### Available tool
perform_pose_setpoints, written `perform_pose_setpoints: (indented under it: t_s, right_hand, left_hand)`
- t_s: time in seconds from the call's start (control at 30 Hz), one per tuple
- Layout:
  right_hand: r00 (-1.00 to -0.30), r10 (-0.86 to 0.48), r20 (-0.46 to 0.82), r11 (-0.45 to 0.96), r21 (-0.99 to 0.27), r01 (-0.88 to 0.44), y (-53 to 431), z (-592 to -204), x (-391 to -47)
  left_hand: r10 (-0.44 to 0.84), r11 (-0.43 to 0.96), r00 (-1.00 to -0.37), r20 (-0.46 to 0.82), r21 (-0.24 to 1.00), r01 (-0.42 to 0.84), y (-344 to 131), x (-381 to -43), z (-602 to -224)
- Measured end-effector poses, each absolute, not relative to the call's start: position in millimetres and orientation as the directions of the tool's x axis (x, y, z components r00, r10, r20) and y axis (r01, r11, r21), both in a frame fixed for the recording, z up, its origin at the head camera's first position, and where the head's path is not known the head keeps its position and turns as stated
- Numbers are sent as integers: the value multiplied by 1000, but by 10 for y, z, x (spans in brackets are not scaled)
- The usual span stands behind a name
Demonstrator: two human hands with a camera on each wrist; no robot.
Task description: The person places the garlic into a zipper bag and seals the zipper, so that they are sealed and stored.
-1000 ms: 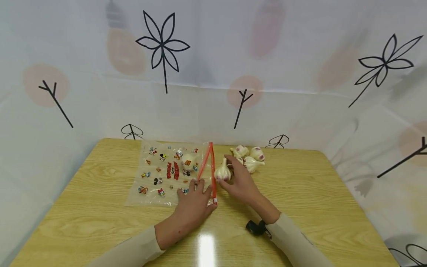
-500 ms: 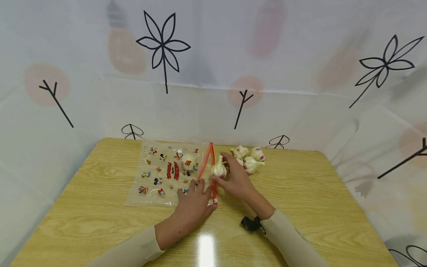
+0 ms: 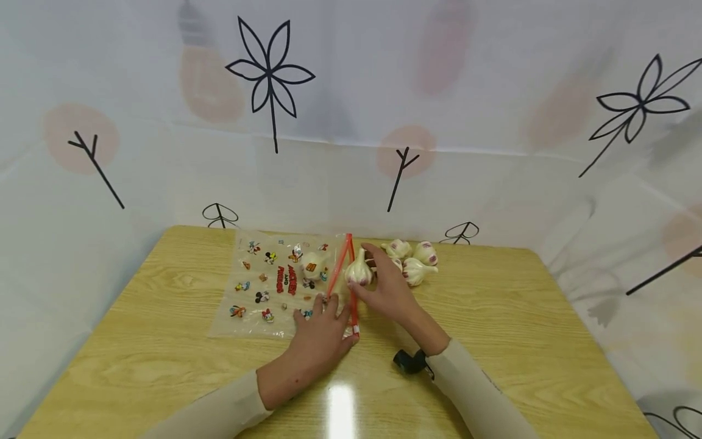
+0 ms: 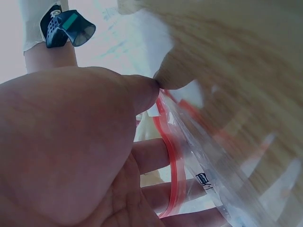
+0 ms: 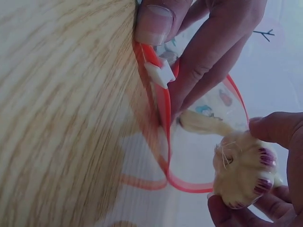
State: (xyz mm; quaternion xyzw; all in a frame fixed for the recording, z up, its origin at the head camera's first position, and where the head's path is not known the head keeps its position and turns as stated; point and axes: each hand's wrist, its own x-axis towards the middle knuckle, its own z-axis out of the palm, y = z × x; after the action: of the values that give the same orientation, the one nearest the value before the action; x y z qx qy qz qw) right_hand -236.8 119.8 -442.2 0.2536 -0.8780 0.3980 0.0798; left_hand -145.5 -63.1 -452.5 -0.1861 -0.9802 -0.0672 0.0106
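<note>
A clear zip bag (image 3: 252, 329) with cartoon prints and a red zip edge (image 3: 354, 305) lies flat, its mouth parted to the right. One garlic bulb (image 3: 314, 268) shows through the plastic. My left hand (image 3: 318, 338) rests on the bag's near mouth corner, fingers spread and fairly straight, thumb by the white slider (image 5: 160, 72). At the mouth, my right hand (image 3: 390, 292) holds another garlic bulb (image 3: 359, 271) between thumb and fingers, stem up. In the right wrist view that bulb (image 5: 244, 168) has purple-marked cloves and sits before the red-edged opening.
Several garlic bulbs (image 3: 417, 270) are grouped just beyond my right hand, partly hidden by it. A wooden table (image 3: 493, 329) carries everything, with a patterned white cloth (image 3: 351, 183) behind. A dark wrist camera (image 3: 410, 361) is strapped to the right forearm.
My right hand has carried the garlic bulb a little left and away from me, from beside the red zip edge to over it. The left hand stays on the bag.
</note>
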Motion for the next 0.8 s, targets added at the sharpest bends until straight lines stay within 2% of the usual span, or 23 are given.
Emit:
perform_pose_setpoints:
  t_s: [0.27,0.8]
  right_hand:
    - [-863,-371,343,560,-659,-502,1176,-4404,-2423]
    - [-879,-367,304,556,-686,-470,1034,-4440,-2566]
  left_hand:
    - [354,920,-935,34,169,355,-632,-1463,-4533]
    - [360,917,-932,31,170,360,-644,-1474,-4572]
